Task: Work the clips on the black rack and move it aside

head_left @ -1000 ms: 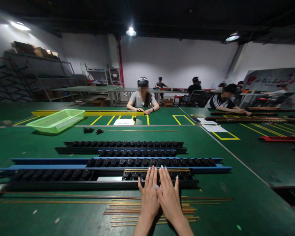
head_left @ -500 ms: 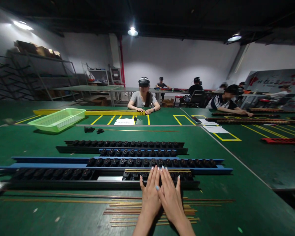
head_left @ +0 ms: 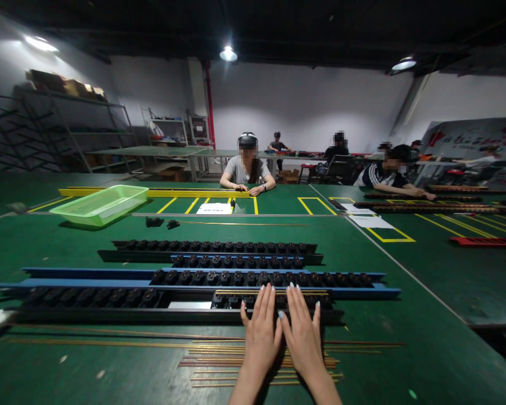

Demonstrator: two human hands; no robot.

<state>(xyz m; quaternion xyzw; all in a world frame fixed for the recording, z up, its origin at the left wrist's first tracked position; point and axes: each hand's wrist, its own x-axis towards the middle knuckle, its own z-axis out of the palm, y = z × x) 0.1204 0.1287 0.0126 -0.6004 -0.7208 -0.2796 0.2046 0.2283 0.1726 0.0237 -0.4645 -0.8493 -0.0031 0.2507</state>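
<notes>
My left hand (head_left: 261, 326) lies flat, fingers stretched forward, over the nearest black channel (head_left: 109, 316). Beside it on the right, my right hand (head_left: 301, 329) is flat too, its fingers spread a little. The fingertips of both reach thin brass rods (head_left: 231, 292), which lie along the tops of black socket modules (head_left: 220, 302) seated in the channel. Whether the fingers press on the rods I cannot tell. Below my wrists, several loose brass and copper-coloured rods (head_left: 219, 360) lie on the green table. A white strip (head_left: 189, 305) shows in the channel between two groups of modules.
Behind stand a blue channel (head_left: 88, 284) and further rows of black modules (head_left: 219, 246). A green basket (head_left: 101, 207) and two small black parts (head_left: 154, 222) sit farther back. Across the table, a person (head_left: 247, 166) works at a yellow channel (head_left: 194, 194).
My right hand has slid slightly to the right along the rods, opening a gap between the two hands. My left hand has stayed nearly in place.
</notes>
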